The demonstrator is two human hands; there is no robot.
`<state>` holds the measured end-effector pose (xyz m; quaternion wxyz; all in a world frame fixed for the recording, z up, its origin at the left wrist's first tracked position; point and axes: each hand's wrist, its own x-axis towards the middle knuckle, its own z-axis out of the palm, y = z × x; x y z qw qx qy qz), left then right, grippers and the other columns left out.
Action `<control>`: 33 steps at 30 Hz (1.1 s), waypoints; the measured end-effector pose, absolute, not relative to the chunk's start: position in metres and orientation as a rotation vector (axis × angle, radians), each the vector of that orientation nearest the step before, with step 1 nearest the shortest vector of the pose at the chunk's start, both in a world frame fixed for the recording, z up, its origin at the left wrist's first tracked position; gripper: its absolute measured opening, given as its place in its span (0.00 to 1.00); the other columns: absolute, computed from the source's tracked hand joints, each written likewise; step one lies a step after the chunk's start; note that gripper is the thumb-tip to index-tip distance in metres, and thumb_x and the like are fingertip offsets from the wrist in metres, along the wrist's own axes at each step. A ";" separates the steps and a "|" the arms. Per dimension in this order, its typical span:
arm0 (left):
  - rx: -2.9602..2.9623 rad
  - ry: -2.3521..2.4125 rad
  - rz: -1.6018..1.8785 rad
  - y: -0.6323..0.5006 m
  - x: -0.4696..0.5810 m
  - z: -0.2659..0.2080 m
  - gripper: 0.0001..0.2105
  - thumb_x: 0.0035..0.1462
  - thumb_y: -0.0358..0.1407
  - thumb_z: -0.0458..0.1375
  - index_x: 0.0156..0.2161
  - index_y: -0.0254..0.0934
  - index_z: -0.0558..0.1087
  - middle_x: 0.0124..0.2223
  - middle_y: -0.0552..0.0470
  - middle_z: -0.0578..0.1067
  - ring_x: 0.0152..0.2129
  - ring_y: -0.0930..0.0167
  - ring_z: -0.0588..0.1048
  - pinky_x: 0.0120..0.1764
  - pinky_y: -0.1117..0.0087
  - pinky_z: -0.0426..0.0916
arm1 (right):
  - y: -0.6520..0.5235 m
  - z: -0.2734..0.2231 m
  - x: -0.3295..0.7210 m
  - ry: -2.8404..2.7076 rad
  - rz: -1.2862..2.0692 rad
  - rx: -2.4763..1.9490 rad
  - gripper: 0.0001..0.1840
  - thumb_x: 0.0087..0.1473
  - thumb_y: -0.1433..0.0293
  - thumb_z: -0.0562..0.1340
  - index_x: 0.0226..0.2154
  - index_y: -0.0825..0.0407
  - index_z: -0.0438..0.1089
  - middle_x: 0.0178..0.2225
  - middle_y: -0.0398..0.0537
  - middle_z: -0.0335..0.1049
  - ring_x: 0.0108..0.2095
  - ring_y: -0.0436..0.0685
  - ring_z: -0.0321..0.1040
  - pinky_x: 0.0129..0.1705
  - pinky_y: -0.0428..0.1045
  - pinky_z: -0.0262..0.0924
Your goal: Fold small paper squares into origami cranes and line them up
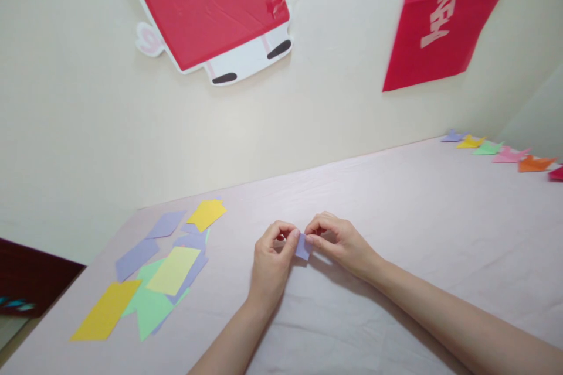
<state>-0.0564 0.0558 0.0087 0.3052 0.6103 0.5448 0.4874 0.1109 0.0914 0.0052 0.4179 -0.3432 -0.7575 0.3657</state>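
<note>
A small piece of purple paper (303, 248) is pinched between my two hands, just above the pale cloth-covered table (352, 328). My left hand (273, 258) grips its left side between thumb and fingers. On the other side, my right hand (341, 243) pinches the upper right edge. The paper looks folded small, though the fingers cover its upper part.
Loose paper sheets lie at the left: a yellow sheet (105, 310), a pale yellow sheet (174, 270), a green sheet (153, 307) and a purple sheet (137, 259). Several folded paper shapes (510, 155) line the far right. A wall (329, 111) rises behind the table.
</note>
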 end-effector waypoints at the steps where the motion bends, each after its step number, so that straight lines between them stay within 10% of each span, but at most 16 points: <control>1: 1.617 1.443 1.286 0.056 -0.056 0.009 0.08 0.59 0.38 0.57 0.31 0.37 0.72 0.30 0.55 0.73 0.30 0.72 0.70 0.35 0.73 0.64 | 0.091 0.005 0.111 -1.911 0.911 -0.868 0.04 0.55 0.71 0.63 0.29 0.51 0.72 0.28 0.44 0.71 0.33 0.54 0.66 0.36 0.49 0.59; 33: 1.511 1.351 1.051 0.053 -0.046 0.010 0.13 0.59 0.41 0.56 0.26 0.36 0.66 0.24 0.58 0.66 0.23 0.73 0.64 0.29 0.73 0.58 | 0.097 0.004 0.110 -1.411 1.356 -0.979 0.13 0.49 0.60 0.64 0.24 0.54 0.70 0.24 0.41 0.66 0.27 0.51 0.60 0.32 0.46 0.55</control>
